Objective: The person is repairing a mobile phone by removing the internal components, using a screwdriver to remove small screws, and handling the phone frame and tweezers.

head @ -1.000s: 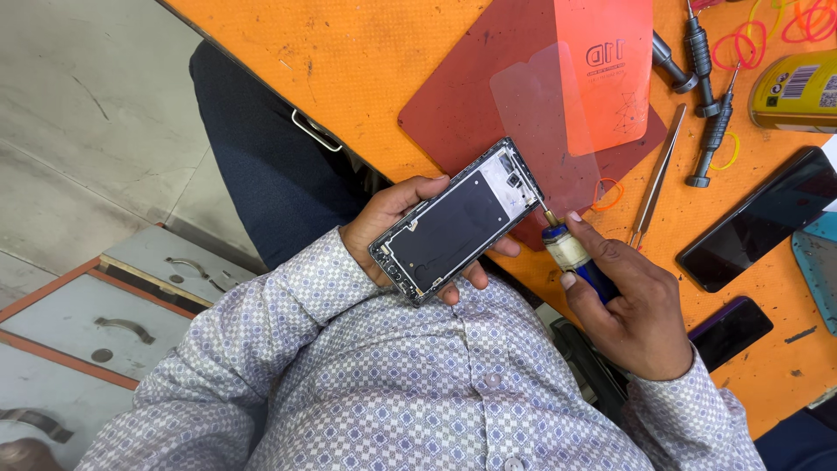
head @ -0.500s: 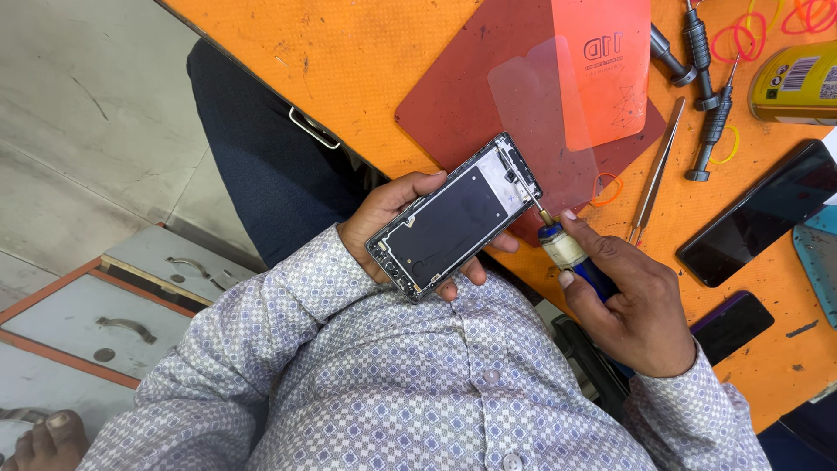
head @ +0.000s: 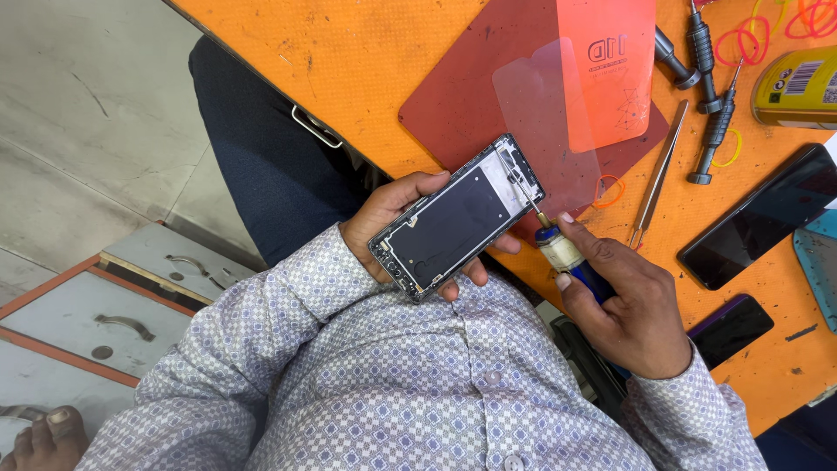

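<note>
Almost nothing has shifted over the last second: the left hand [head: 388,218] still cradles the opened phone [head: 458,218] above the table [head: 349,78] edge, while the right hand's [head: 632,301] fingers [head: 580,234] stay pinching the screwdriver [head: 558,249], its tip at the phone's upper corner.

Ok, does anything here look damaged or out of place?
The phone in the left hand has its back off, insides bare. The right hand holds a screwdriver to it. Nothing looks spilled.
</note>
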